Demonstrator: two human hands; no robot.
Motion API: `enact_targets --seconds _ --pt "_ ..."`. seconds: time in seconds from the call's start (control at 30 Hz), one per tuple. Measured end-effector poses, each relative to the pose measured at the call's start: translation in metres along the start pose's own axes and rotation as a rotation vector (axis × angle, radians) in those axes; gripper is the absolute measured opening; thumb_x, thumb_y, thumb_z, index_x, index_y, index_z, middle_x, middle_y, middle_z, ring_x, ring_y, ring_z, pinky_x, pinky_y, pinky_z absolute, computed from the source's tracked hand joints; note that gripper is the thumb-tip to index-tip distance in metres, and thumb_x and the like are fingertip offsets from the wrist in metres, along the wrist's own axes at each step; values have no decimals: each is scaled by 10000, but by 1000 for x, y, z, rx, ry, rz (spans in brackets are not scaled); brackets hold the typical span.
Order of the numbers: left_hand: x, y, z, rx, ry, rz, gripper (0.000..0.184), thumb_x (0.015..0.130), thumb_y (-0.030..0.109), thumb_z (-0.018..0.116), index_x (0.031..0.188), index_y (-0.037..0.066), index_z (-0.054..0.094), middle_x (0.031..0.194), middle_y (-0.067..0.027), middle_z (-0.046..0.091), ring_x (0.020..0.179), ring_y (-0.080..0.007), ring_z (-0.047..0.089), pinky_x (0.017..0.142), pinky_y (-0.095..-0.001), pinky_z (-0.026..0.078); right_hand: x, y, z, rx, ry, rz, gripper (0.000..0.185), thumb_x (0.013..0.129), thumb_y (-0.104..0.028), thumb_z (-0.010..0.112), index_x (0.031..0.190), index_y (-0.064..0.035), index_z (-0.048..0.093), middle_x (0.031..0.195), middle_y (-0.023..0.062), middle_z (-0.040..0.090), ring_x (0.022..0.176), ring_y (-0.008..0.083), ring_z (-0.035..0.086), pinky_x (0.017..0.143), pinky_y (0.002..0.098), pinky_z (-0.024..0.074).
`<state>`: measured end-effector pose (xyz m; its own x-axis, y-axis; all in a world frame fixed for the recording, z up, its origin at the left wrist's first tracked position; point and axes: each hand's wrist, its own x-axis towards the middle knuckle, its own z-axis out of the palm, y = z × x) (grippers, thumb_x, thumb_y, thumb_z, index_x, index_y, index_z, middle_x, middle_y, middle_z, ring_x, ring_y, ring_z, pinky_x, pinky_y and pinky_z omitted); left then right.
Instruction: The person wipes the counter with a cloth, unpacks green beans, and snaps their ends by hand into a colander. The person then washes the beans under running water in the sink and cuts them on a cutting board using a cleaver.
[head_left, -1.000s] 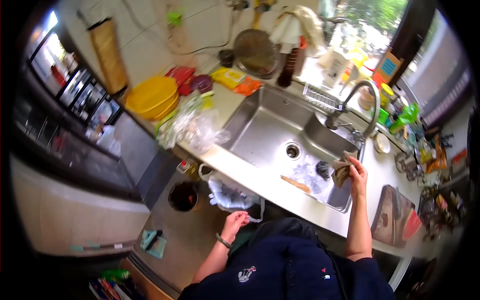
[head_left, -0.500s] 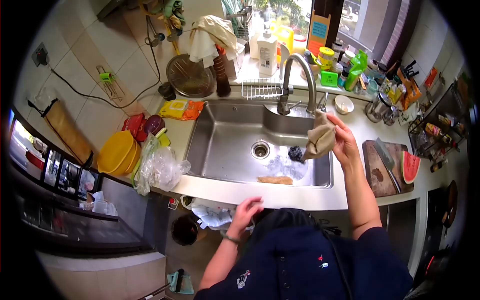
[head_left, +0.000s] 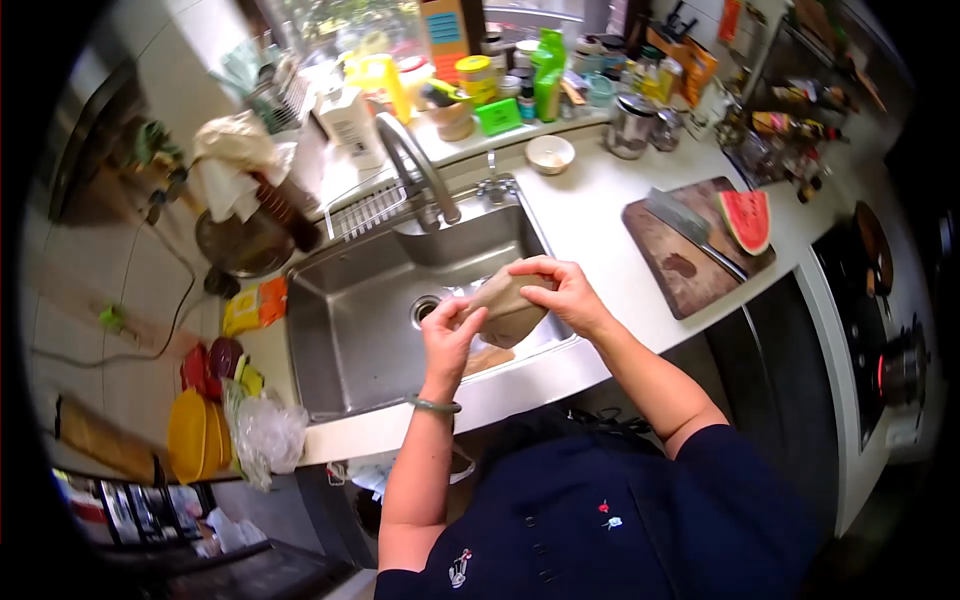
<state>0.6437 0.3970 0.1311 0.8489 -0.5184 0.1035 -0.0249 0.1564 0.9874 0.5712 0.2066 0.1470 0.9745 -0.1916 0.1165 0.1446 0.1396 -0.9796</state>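
A grey-brown cloth (head_left: 513,308) is stretched between my two hands above the front right of the steel sink (head_left: 345,345). My left hand (head_left: 450,338) pinches its left edge between thumb and fingers. At the upper right edge, my right hand (head_left: 568,296) grips it, thumb in front. Below the cloth, part of a tan, flat piece (head_left: 490,358) shows on the sink floor. The drain (head_left: 424,310) is partly covered by my left hand. The dark scrubber seen earlier is hidden behind the cloth and hands.
Behind the sink rises a curved faucet (head_left: 415,165). To the right are a white bowl (head_left: 550,154) and a cutting board (head_left: 675,270) with a cleaver (head_left: 690,225) and a watermelon piece (head_left: 746,222). Yellow basins (head_left: 195,435) and a clear plastic bag (head_left: 270,435) sit left.
My left hand has come up from the counter's front edge and taken hold of the cloth. My right hand has brought it lower, and it is spread wider. The view has turned rightward.
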Motion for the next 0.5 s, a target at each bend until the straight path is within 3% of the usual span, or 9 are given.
enact_targets --seconds 0.03,0.07,0.17,0.33,0.43,0.5 --pt "4 -1 1 160 -4 98 132 779 20 663 893 -14 605 791 -3 577 776 -81 530 697 -216 434 -4 0 -6 -99 62 -65 307 775 -19 633 1080 2 607 969 11 575 837 78 541 772 208 437" --pt "9 -1 4 319 -1 201 122 776 12 657 880 -13 598 778 -6 561 788 -88 521 711 -220 431 -8 -2 -12 -100 80 -66 307 775 -19 633 1080 2 607 969 11 575 837 78 541 772 208 437" --pt "18 23 26 172 10 149 111 771 2 645 861 -6 581 791 -13 552 816 -97 514 737 -226 429 -13 1 -34 -213 207 -6 239 765 -61 654 1000 -19 643 726 -47 485 552 32 400 523 196 370" --pt "43 65 64 107 -94 95 114 812 32 609 904 5 546 845 -16 562 808 -84 508 732 -229 430 -12 -11 -48 -260 263 -52 147 795 -51 622 933 -5 648 769 -14 566 612 33 456 577 192 402" --pt "75 82 69 157 -53 166 107 820 54 603 890 15 532 842 -12 554 803 -81 493 721 -226 422 -5 1 -64 -183 263 -55 193 804 -50 616 994 -11 624 834 3 598 646 36 478 608 188 419" --pt "98 106 72 -48 -47 209 118 835 73 597 920 36 524 863 2 551 796 -62 490 708 -215 419 -9 -3 -70 -210 262 1 199 811 -49 608 1006 -8 614 845 0 599 645 31 468 600 181 409"
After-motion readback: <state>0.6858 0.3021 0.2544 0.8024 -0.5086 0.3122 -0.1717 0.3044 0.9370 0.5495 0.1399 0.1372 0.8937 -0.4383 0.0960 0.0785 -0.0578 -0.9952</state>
